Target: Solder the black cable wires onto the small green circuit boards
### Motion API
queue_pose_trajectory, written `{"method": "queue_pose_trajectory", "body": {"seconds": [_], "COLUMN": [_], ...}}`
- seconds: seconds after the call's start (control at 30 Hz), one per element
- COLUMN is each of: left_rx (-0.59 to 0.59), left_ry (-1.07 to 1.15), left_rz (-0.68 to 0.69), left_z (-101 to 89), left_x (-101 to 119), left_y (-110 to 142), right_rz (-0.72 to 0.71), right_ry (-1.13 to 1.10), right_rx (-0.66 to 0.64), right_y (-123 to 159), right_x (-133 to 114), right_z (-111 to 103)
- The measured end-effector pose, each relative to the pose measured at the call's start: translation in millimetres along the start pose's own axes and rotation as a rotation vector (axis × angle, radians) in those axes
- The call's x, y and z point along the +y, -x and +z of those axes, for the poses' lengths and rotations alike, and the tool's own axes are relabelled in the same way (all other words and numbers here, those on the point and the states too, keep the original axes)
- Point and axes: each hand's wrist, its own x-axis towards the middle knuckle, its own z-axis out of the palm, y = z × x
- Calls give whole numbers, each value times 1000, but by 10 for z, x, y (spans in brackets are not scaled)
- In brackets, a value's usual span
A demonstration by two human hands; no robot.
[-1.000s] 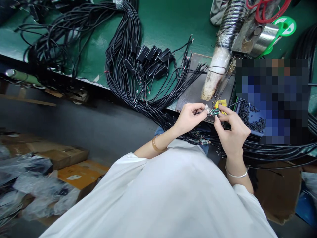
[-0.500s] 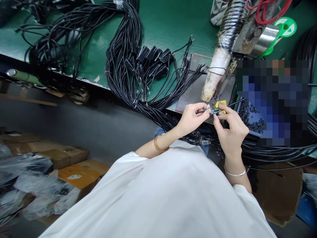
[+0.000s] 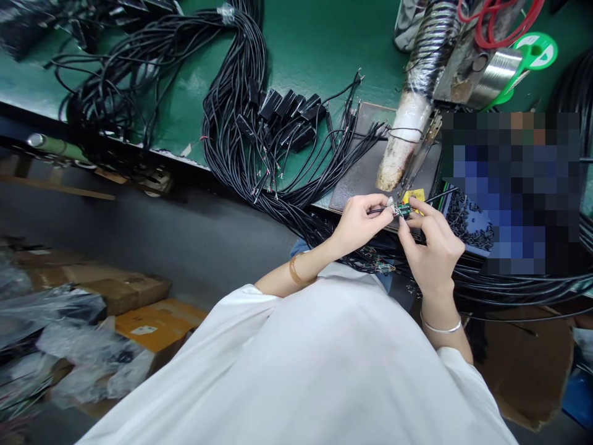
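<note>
Your left hand pinches the cable, your right hand the board, fingertips nearly closed; its long axis runs left to right, roughly level, below the nozzle.

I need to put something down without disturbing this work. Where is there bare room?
The widest patch is the green tabletop between the thick cable bundle and the wrapped tube. A smaller one separates that bundle from the tangled cables. It's crowded around the left hand and right hand, with the small circuit board between them.
</note>
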Motion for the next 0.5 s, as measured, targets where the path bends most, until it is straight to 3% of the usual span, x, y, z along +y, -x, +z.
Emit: {"method": "queue_pose_trajectory", "body": {"seconds": [0.33, 0.43, 0.5], "left_rx": [-1, 8, -12], "left_ry": [-128, -269, -411], "left_rz": [35, 211, 400], "left_z": [-27, 8, 31], "left_x": [36, 35, 20], "left_y": [83, 184, 265], "right_rz": [-12, 124, 201], "right_ry": [-15, -23, -15], "right_rx": [-15, -104, -271], "right_y": [20, -38, -117], "right_x": [-24, 7, 35], "right_z": [-52, -173, -280]}}
